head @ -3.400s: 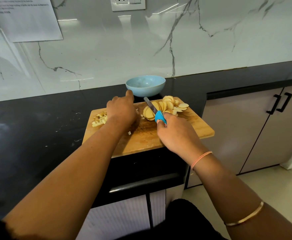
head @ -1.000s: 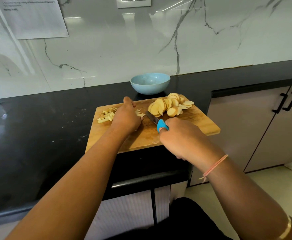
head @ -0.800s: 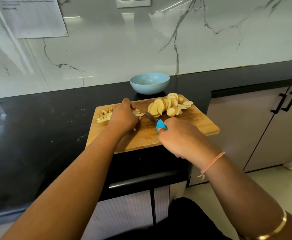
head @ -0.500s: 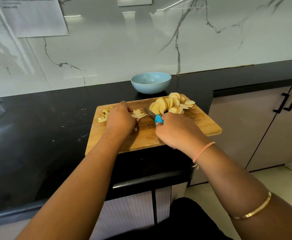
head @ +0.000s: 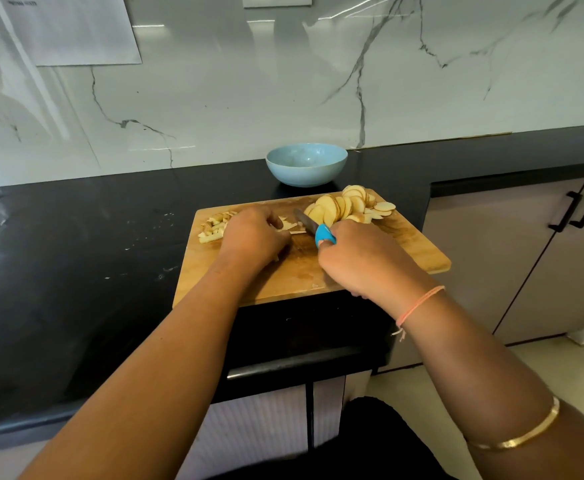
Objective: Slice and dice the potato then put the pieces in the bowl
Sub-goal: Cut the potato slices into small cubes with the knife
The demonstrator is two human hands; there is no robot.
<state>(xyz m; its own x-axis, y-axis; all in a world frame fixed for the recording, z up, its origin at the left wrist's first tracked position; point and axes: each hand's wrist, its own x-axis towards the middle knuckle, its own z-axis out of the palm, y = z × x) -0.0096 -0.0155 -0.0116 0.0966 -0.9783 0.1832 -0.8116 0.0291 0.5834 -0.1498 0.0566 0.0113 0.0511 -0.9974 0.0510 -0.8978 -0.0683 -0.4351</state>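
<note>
A wooden cutting board [head: 412, 251] lies at the counter's front edge. A pile of round potato slices [head: 344, 206] sits at its far right. Diced potato pieces [head: 214, 226] lie at its far left. My left hand [head: 252, 237] is curled over potato strips [head: 289, 225] mid-board, holding them down. My right hand [head: 360, 261] grips a knife [head: 306, 221] with a blue handle; its blade points away from me, just right of the strips. A light blue bowl [head: 306, 164] stands behind the board, and nothing shows inside it.
The black countertop [head: 76, 254] stretches left and behind the board, backed by a white marble wall. Grey cabinet doors with black handles [head: 581, 209] stand at the right. A sheet of paper [head: 72, 29] hangs on the wall at top left.
My left hand went from the bowl side of the board back onto the strips. The knife left the slice pile and now works beside my left fingers.
</note>
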